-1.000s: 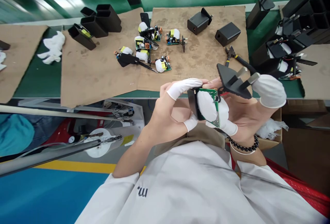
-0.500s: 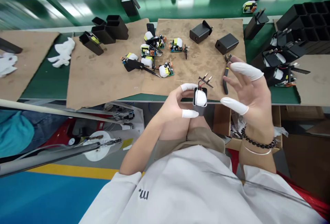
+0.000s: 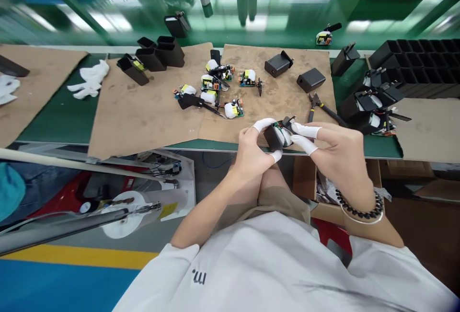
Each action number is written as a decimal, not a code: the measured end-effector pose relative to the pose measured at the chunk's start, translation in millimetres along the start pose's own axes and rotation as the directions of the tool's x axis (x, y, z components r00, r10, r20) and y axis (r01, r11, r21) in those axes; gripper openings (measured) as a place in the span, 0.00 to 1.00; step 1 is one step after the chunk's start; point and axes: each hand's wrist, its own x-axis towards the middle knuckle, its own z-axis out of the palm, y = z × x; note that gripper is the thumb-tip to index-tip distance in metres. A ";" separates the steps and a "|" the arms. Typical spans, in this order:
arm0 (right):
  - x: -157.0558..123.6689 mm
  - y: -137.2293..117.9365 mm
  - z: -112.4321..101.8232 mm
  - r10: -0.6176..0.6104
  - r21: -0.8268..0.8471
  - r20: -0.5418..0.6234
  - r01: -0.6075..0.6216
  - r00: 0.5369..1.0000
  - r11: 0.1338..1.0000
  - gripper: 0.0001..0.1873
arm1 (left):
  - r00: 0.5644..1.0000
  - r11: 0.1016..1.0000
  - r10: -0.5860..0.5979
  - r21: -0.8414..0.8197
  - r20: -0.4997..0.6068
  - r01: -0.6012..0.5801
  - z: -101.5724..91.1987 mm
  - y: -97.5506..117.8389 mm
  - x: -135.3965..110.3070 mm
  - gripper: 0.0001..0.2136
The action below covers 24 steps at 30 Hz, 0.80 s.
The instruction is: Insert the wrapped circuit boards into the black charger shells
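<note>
black plastic shows first: an open case [image 3: 271, 138], held at the near edge of the worktop [image 3: 385, 144], lies left of the pliers [image 3: 314, 101] and nearer to the body. the left hand [image 3: 250, 151] has its grip clamped around this case, finger and thumb in white covers at either end. out of the case's mouth, on the side towards the pliers, show a rounded white part [image 3: 283, 135] and a green board edge. the right hand [image 3: 339, 151], just on the near side of the pliers, brings its white-covered finger and thumb to a black plug piece [image 3: 288, 122] and the white part; the two tips stand slightly apart, and whether that grip pinches anything i cannot tell.

beyond the pliers, a closed black housing [image 3: 311, 80] rests on the brown cardboard [image 3: 143, 120]; farther off and to the left of the pliers is a second housing with a plug [image 3: 277, 64]. well to the left of the pliers lie several circuit boards [image 3: 234, 109] with white and yellow parts, then a group of upright black cases [image 3: 171, 53]. to the right of the pliers stand more cases in close rows [image 3: 417, 79].
</note>
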 end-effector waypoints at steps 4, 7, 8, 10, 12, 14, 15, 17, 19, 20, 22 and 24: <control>-2.7 -10.6 4.7 -0.001 -0.251 0.020 0.006 1.000 0.968 0.08 | 0.998 0.982 0.041 0.187 -0.048 -0.031 14.4 -1.1 2.4 0.30; -1.7 -10.4 12.8 -0.015 -0.317 0.051 0.030 0.999 0.948 0.11 | 1.000 0.977 0.002 0.215 -0.028 0.004 17.3 0.1 4.4 0.31; -1.7 -8.8 17.0 -0.022 -0.318 0.057 0.039 0.998 0.947 0.11 | 1.000 0.976 -0.020 0.216 -0.021 0.024 17.1 0.4 5.1 0.31; -2.8 -3.7 28.6 -0.018 -0.281 0.042 0.029 0.999 0.959 0.10 | 0.998 0.974 -0.070 0.214 -0.002 0.069 15.1 0.3 6.7 0.32; -5.1 2.7 43.0 0.012 -0.180 0.009 -0.010 1.000 0.984 0.10 | 0.994 0.972 -0.107 0.213 0.040 0.096 10.4 -1.1 8.3 0.33; -7.0 8.7 56.1 0.055 -0.064 -0.012 -0.056 0.998 0.996 0.13 | 0.989 0.972 -0.110 0.221 0.103 0.085 2.5 -4.6 8.7 0.34; -7.4 10.9 60.7 0.064 -0.022 -0.015 -0.064 0.998 0.998 0.14 | 0.986 0.971 -0.099 0.229 0.133 0.067 -2.9 -7.4 7.9 0.34; -7.2 13.5 63.9 0.028 0.013 -0.040 -0.027 0.999 1.000 0.12 | 0.986 0.965 -0.062 0.261 0.152 0.020 -16.5 -15.2 2.9 0.32; -6.6 13.8 60.4 -0.038 0.003 -0.114 0.038 0.993 0.999 0.12 | 0.995 0.948 -0.025 0.318 0.094 -0.006 -32.7 -24.7 -7.3 0.30; -6.4 13.6 57.5 -0.060 -0.004 -0.150 0.060 0.987 0.998 0.13 | 0.999 0.937 -0.009 0.351 0.044 -0.007 -41.2 -29.6 -14.1 0.28; -6.7 13.2 52.0 -0.083 -0.001 -0.197 0.085 0.977 0.996 0.13 | 0.999 0.912 0.020 0.411 -0.048 0.002 -56.8 -37.8 -28.9 0.25; -7.2 13.3 48.7 -0.083 0.035 -0.141 0.089 0.987 0.995 0.11 | 0.996 0.896 0.037 0.445 -0.086 0.005 -68.0 -42.8 -41.7 0.22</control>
